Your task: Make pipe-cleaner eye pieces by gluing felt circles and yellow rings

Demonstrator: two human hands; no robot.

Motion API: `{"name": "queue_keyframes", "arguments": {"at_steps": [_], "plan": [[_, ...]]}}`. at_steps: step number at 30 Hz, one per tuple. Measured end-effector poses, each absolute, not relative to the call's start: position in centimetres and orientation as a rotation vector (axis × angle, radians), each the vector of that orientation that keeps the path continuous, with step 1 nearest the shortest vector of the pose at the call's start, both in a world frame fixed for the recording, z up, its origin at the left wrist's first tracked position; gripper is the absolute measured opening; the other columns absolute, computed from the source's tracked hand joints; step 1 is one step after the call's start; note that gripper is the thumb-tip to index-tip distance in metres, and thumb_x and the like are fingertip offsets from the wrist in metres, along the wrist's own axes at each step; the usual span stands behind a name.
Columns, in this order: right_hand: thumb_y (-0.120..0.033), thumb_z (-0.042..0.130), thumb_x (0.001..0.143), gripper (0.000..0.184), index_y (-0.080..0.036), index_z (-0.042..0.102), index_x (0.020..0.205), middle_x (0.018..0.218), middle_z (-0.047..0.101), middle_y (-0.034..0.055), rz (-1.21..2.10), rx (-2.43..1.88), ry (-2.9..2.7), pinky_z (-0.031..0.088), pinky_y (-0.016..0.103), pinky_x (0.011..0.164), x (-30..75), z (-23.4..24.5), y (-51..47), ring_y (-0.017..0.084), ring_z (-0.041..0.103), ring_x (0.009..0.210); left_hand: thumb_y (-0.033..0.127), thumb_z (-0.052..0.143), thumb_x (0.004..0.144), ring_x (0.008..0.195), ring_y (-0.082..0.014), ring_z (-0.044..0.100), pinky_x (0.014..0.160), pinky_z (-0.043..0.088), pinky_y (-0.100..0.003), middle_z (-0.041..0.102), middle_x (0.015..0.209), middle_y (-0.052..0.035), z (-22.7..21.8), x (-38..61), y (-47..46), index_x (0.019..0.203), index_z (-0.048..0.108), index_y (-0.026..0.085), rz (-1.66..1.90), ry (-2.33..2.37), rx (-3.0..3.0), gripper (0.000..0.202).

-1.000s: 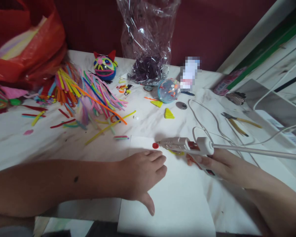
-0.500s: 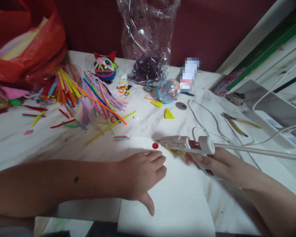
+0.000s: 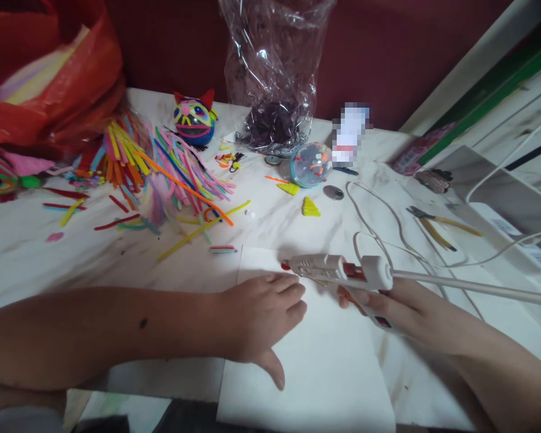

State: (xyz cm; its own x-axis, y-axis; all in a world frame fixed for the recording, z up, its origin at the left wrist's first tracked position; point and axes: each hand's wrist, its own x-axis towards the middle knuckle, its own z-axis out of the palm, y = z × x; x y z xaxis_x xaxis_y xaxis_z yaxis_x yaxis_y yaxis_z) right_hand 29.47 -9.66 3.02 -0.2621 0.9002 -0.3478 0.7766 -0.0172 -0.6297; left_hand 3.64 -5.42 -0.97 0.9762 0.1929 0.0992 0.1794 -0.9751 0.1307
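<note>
My right hand (image 3: 401, 310) grips a white hot glue gun (image 3: 342, 269) with a long glue stick running out of its back to the right. Its nozzle points left at a small red dot (image 3: 285, 266) on a white sheet of paper (image 3: 315, 355). My left hand (image 3: 261, 316) rests palm down on the sheet's left part, fingers curled together just below the dot, thumb stretched toward me; nothing shows in it.
A pile of coloured pipe cleaners (image 3: 162, 171), a decorated cat-face ball (image 3: 193, 120), a clear plastic bag (image 3: 275, 72), a clear ball (image 3: 311, 163), yellow triangles (image 3: 309, 207), pliers (image 3: 437, 225), a white cord (image 3: 388, 222) and a red bag (image 3: 45, 72) lie on the marble table (image 3: 49, 264).
The glue gun's nozzle has moved slightly left, over the red dot. My left hand has stayed in place.
</note>
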Motion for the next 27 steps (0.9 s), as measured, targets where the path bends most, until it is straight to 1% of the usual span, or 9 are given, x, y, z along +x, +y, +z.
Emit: {"name": "queue_keyframes", "arguments": {"at_steps": [4,10,15,20,23,27], "plan": [[-0.055,0.037,0.089,0.045,-0.020,0.064,0.096,0.081,0.062,0.0045,1.244,-1.810,-2.133,0.047,0.026,0.062,29.20,3.22,-9.67,0.015,0.055,0.067,0.076,0.053,0.068,0.117,-0.0324,0.047,0.102,0.032,-0.038,0.054,0.122,-0.0206,-0.97,3.70,-5.39,0.114,0.055,0.006,0.150,0.267,3.022,0.084],[-0.055,0.038,0.088,0.044,-0.020,0.065,0.090,0.078,0.062,0.0030,1.165,-1.805,-2.164,0.046,0.026,0.062,28.67,3.71,-9.58,0.015,0.055,0.065,0.076,0.051,0.069,0.118,-0.0329,0.046,0.103,0.031,-0.039,0.054,0.123,-0.0202,-1.16,3.70,-5.43,0.116,0.054,0.006,0.140,0.275,3.037,0.085],[-0.055,0.037,0.088,0.044,-0.020,0.064,0.090,0.075,0.059,0.0033,1.162,-1.834,-2.151,0.046,0.028,0.062,28.55,3.84,-9.63,0.016,0.053,0.066,0.078,0.046,0.070,0.116,-0.0326,0.047,0.100,0.034,-0.039,0.054,0.124,-0.0207,-1.37,3.65,-5.36,0.116,0.055,0.005,0.164,0.250,3.052,0.086],[-0.054,0.037,0.089,0.043,-0.020,0.064,0.090,0.075,0.059,0.0033,1.165,-1.820,-2.174,0.046,0.028,0.063,28.54,3.95,-9.67,0.016,0.053,0.066,0.077,0.050,0.069,0.116,-0.0324,0.047,0.100,0.034,-0.039,0.055,0.122,-0.0209,-1.31,3.69,-5.36,0.114,0.055,0.005,0.169,0.254,3.051,0.086],[-0.054,0.034,0.089,0.045,-0.020,0.063,0.090,0.078,0.059,0.0039,1.185,-1.810,-2.179,0.046,0.029,0.066,28.73,3.65,-9.57,0.017,0.054,0.070,0.077,0.051,0.068,0.116,-0.0326,0.047,0.100,0.035,-0.039,0.055,0.122,-0.0208,-1.35,3.73,-5.37,0.114,0.055,0.005,0.173,0.246,3.052,0.086],[-0.060,0.028,0.088,0.051,-0.022,0.061,0.094,0.076,0.057,0.0033,1.232,-1.870,-2.178,0.045,0.031,0.063,29.14,2.97,-9.48,0.017,0.051,0.066,0.077,0.050,0.069,0.116,-0.0324,0.047,0.099,0.036,-0.039,0.055,0.122,-0.0207,-1.36,3.73,-5.39,0.114,0.055,0.005,0.169,0.248,3.061,0.085]]}}
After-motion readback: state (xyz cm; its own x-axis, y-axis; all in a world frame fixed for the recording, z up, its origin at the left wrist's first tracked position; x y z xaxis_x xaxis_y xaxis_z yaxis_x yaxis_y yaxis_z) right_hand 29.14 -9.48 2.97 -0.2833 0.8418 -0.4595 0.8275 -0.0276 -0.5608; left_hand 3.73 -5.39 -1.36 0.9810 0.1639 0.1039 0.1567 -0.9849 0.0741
